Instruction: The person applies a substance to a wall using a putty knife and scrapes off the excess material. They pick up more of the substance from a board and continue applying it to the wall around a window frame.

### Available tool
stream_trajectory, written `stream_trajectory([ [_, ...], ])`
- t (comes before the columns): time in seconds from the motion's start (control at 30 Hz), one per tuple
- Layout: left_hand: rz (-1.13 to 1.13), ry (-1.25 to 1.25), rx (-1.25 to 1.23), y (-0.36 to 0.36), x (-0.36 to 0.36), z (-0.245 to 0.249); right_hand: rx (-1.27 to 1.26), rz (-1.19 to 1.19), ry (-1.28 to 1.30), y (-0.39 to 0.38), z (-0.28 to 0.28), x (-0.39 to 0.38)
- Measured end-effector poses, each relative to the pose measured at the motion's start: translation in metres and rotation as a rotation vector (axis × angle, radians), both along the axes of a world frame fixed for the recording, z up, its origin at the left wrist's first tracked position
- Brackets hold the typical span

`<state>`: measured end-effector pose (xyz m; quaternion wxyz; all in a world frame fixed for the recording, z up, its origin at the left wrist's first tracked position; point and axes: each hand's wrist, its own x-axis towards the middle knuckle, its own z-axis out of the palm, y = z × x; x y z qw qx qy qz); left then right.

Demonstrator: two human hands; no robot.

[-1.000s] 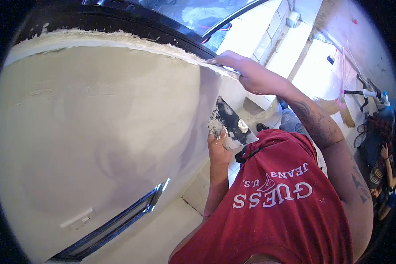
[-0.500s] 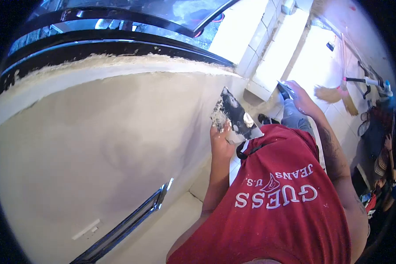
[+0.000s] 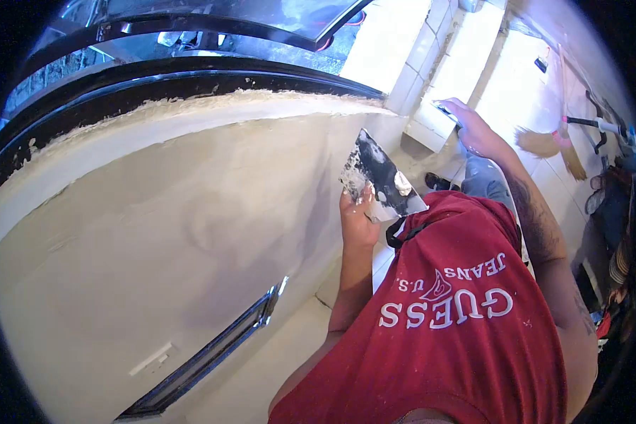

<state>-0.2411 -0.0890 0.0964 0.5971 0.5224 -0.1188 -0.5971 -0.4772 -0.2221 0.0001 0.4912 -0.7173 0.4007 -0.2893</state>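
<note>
Plaster wall (image 3: 155, 233), pale cream and smooth, fills the whole left side and curves away towards the far corner. Its top edge is ragged, with crumbs of filler smeared against the broad black window frame (image 3: 191, 74) above it. Lower down, a narrow black metal strip (image 3: 205, 360) runs slantwise across the surface. The person's red printed sleeveless shirt (image 3: 459, 332) stands close beside the wall, leaving only a thin wedge of pale tiled floor (image 3: 311, 318) between body and plaster. There is far more open floor to the right, bright in the sun. At the wall's far end a stepped ledge of white blocks (image 3: 431, 63) closes off the corner. Beyond it a straw broom with a pink collar (image 3: 544, 145) lies on the floor, well apart from the person. The left hand (image 3: 357, 215) is clenched round the base of a wide dark steel filling blade (image 3: 381, 177), held up just off the wall, its face spotted with white filler and one lump near the lower edge. The right hand (image 3: 473, 127) is stretched out away from the wall, near the block ledge, fingers closed on a small dark scraper (image 3: 446, 109) of which only the tip shows.
</note>
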Motion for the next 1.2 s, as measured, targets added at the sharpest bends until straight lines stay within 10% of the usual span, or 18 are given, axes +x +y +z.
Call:
stream_trajectory([
  [0.53,-0.036,-0.011,-0.021,-0.005,-0.007,0.007,0.140,0.007,-0.077,-0.003,0.010,0.009],
  [0.63,-0.036,-0.206,0.068,-0.002,-0.007,0.008,0.424,-0.055,-0.165,0.002,0.049,0.007],
  [0.7,-0.514,-1.525,-0.345,0.012,0.019,-0.010,0.503,-0.057,-0.239,0.006,0.068,0.004],
  [0.87,-0.555,-1.618,-0.629,-0.027,0.018,-0.014,0.147,0.015,-0.301,0.019,0.077,-0.001],
  [0.97,-0.272,-0.167,-0.090,-0.083,-0.020,-0.028,-0.194,0.028,0.007,0.017,0.089,-0.008],
  [1.2,-0.524,-0.273,-0.148,-0.148,-0.048,-0.071,-0.225,0.082,0.351,0.012,0.072,-0.008],
])
